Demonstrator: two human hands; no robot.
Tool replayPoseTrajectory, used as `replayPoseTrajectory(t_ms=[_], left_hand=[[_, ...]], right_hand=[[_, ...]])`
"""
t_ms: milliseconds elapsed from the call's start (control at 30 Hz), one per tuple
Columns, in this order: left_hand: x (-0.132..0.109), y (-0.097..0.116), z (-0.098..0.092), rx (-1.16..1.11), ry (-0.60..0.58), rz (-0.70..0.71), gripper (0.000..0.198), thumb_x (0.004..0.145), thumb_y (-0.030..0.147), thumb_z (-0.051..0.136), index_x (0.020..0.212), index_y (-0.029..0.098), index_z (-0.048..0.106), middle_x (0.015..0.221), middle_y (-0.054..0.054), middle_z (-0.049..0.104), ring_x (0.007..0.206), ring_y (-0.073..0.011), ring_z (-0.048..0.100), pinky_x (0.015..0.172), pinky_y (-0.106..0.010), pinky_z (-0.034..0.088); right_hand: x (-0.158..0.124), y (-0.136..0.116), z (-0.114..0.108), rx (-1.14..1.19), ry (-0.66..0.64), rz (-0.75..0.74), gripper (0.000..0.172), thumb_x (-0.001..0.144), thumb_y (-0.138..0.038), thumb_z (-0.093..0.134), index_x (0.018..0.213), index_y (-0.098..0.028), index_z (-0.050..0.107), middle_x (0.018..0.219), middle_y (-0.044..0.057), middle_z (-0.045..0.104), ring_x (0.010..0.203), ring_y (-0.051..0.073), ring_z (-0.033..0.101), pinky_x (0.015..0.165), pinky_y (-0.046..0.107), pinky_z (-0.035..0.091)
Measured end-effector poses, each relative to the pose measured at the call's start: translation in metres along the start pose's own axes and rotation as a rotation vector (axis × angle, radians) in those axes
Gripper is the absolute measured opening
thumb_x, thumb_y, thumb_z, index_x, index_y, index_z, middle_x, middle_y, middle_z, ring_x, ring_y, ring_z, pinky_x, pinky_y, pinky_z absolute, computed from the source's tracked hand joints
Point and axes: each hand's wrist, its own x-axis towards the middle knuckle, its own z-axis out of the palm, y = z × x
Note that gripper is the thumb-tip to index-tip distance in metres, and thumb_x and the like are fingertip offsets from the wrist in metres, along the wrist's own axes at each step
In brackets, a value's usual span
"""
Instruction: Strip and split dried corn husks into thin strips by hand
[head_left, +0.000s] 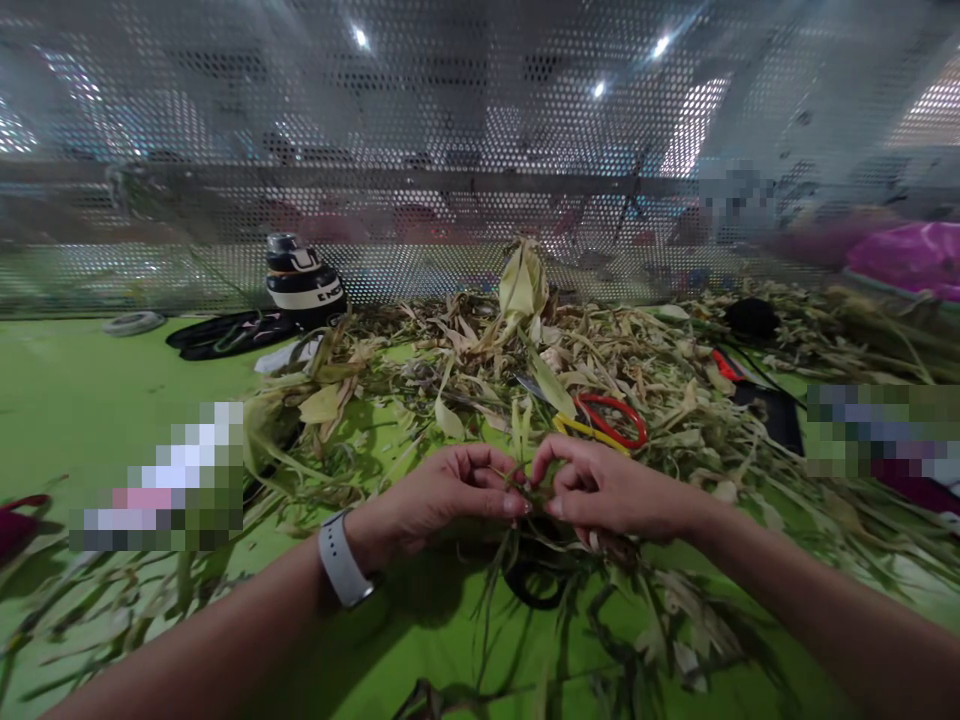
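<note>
Close together above the green table point(427, 620), my left hand point(454, 490) and my right hand point(604, 490) pinch thin green plant strips point(520, 428) between thumb and fingers. The strips poke up between the fingertips, and more thin strands hang beneath. Both hands are closed, and my fingers hide the exact spot where the strips meet. Below them lies a black ring-shaped roll point(536, 588), partly covered by strands. Just beyond my right hand rest scissors with red and yellow handles point(639, 430), their blades partly under leaves. A pale husk-like bundle point(523, 285) stands upright farther back.
Dried leaves and stems point(450, 340) cover much of the table. A black bottle point(304, 285) stands at back left beside a black pouch point(225, 333). On the right are a dark flat object point(769, 415) and a pink bag point(911, 258). Perforated metal sheeting point(480, 200) closes the back.
</note>
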Motion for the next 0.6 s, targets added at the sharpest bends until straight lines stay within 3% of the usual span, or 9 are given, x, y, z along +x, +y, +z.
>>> replayPoseTrajectory(t_ms=[133,300,433,500,600], left_hand=[[-0.002,0.002,0.002,0.025,-0.036,0.008,0.025,0.059,0.015,0.078,0.078,0.013,0.063,0.063,-0.001,0.068,0.05,-0.0063,0.057,0.046,-0.014,0.041],[-0.003,0.004,0.003,0.058,-0.035,0.031,0.025,0.059,0.015,0.079,0.078,0.013,0.063,0.064,-0.002,0.069,0.053,-0.0084,0.059,0.045,-0.015,0.042],[-0.003,0.005,0.003,0.065,-0.062,0.038,0.024,0.059,0.011,0.078,0.079,0.013,0.064,0.07,-0.003,0.072,0.061,-0.009,0.063,0.059,-0.018,0.048],[-0.002,0.004,0.003,0.059,-0.078,0.045,0.023,0.059,0.01,0.078,0.077,0.013,0.064,0.072,-0.003,0.072,0.065,-0.0092,0.064,0.066,-0.02,0.049],[-0.003,0.004,0.003,0.058,-0.049,0.058,0.024,0.058,0.011,0.078,0.077,0.013,0.064,0.071,-0.003,0.071,0.065,-0.01,0.065,0.065,-0.02,0.049]], right_hand=[[0.002,0.003,0.006,-0.178,0.083,-0.105,0.025,0.073,-0.015,0.059,0.095,-0.018,0.048,0.052,-0.011,0.042,0.042,0.003,0.034,0.039,0.012,0.027],[0.008,0.01,0.009,-0.248,0.157,-0.178,0.017,0.074,-0.021,0.06,0.086,-0.016,0.049,0.052,-0.009,0.041,0.045,0.004,0.032,0.041,0.015,0.025],[0.011,0.012,0.008,-0.231,0.172,-0.222,0.024,0.075,-0.025,0.061,0.094,-0.016,0.049,0.053,-0.01,0.039,0.046,0.005,0.032,0.043,0.016,0.025],[0.011,0.013,0.008,-0.248,0.157,-0.242,0.018,0.074,-0.025,0.06,0.087,-0.015,0.052,0.054,-0.009,0.039,0.047,0.006,0.033,0.044,0.017,0.026],[0.011,0.013,0.008,-0.27,0.161,-0.265,0.009,0.073,-0.021,0.059,0.075,-0.015,0.054,0.057,-0.006,0.043,0.05,0.006,0.036,0.046,0.017,0.029]])
